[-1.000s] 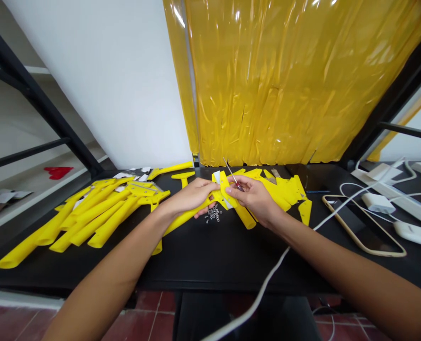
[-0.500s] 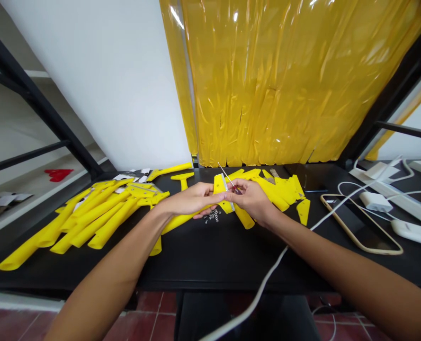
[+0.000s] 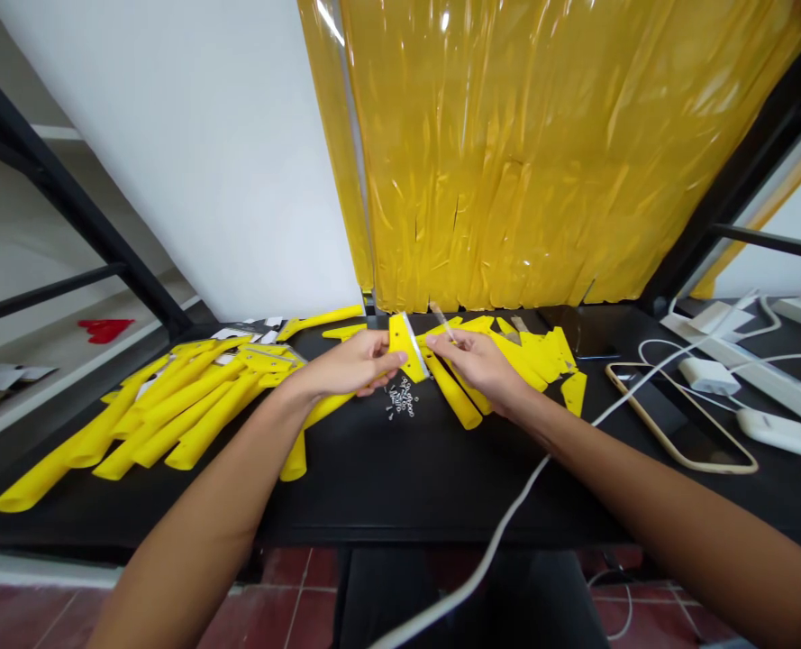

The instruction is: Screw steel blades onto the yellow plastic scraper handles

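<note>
Yellow plastic is crowding my feed from the black table (image 3: pixel 379 491), and I'm watching both hands working close together at its middle. The left hand (image 3: pixel 352 365) is partly closed and is gripping a yellow plastic scraper (image 3: pixel 404 347) by its head, with the fingers curling against the near edge. A steel blade (image 3: pixel 414 345) is sitting along the head's right side. The right hand (image 3: pixel 477 363) is also partly closed, pinching a small screwdriver (image 3: pixel 441 321) — only the thin shaft is showing, pointing up past the fingers, and the rest is hidden in the grip. The scraper is sitting between the hands, and the hands are not touching each other.

Just below it, tiny screws and washers (image 3: pixel 401 399) are lying scattered on the table. A heap of yellow handles (image 3: pixel 184 419) is sprawling to the left of the hands, and a pile of yellow pieces (image 3: pixel 528 361) is lying to the right. Further right, a white cable (image 3: pixel 508 514) is crossing the table near a gold-rimmed phone (image 3: pixel 680 419), and a white charger (image 3: pixel 709 376) is resting on a white power strip (image 3: pixel 738 365). Yellow plastic sheeting (image 3: pixel 508 153) is hanging behind the table.
</note>
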Demonstrator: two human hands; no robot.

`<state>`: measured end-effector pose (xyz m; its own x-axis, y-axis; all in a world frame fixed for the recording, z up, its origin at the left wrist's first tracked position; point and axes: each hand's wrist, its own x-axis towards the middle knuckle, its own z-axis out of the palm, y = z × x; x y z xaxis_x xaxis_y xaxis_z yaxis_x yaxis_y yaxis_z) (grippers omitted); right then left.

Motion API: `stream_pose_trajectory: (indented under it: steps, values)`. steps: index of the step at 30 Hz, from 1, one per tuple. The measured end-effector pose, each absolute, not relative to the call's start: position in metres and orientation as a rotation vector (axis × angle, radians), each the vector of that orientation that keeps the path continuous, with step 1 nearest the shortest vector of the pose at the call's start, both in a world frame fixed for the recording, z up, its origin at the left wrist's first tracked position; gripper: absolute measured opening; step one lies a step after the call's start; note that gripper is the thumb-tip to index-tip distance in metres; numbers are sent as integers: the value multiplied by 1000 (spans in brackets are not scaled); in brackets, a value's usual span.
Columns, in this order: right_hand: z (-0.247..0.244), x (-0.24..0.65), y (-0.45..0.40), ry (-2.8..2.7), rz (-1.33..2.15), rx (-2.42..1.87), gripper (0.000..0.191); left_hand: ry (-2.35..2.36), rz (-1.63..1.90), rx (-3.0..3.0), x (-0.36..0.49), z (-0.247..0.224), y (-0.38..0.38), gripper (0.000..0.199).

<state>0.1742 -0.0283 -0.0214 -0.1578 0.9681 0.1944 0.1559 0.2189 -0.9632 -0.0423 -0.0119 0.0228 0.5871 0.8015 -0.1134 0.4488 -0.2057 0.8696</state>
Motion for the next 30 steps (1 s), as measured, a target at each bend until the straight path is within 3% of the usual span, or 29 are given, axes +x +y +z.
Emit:
stream_pose_trajectory:
  steps: [5, 9, 23, 30]
  values:
    - [-22, 181, -26, -2185, 260, -1232, 21, 1320, 595, 1856, -58, 25, 3, 25]
    - [-28, 175, -24, -2606, 101, -1024, 12, 1370, 610, 1793, -59, 27, 4, 25]
    - [-36, 166, -15, -2565, 346, -975, 10, 1215, 539, 1779, -57, 29, -2, 26]
    - [-26, 167, -18, -1869, 791, -990, 16, 1075, 465, 1804, -45, 22, -9, 21]
